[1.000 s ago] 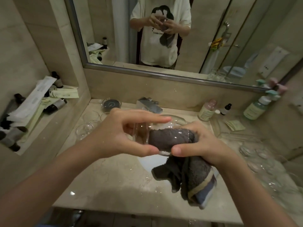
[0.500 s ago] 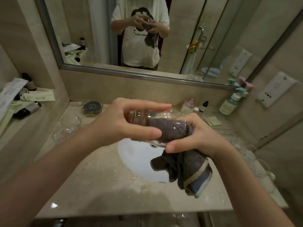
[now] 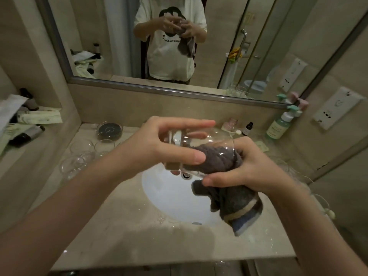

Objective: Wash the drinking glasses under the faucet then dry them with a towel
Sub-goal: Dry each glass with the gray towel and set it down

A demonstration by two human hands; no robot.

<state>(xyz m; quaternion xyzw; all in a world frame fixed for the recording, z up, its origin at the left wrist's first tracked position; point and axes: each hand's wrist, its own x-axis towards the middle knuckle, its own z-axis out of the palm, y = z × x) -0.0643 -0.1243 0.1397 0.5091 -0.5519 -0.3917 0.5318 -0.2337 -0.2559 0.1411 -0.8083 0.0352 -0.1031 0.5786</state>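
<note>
A clear drinking glass (image 3: 215,137) lies on its side above the white sink basin (image 3: 165,198). My left hand (image 3: 159,150) grips its base end, thumb in front and fingers over the top. A dark grey towel (image 3: 239,202) with a tan and blue stripe is stuffed into the glass's mouth, its tail hanging below. My right hand (image 3: 249,168) grips the towel at the rim of the glass. The faucet is hidden behind my hands.
Several clear glasses (image 3: 79,156) stand on the marble counter (image 3: 119,236) left of the basin, more glassware at the right edge (image 3: 298,176). A dark dish (image 3: 109,129), small bottles (image 3: 249,128) and a pump bottle (image 3: 278,126) line the back wall. A side shelf (image 3: 29,126) holds toiletries.
The view has shifted left and down across the frames. Both hands keep their hold, and the glass and towel have tilted a little, the mouth end now higher.
</note>
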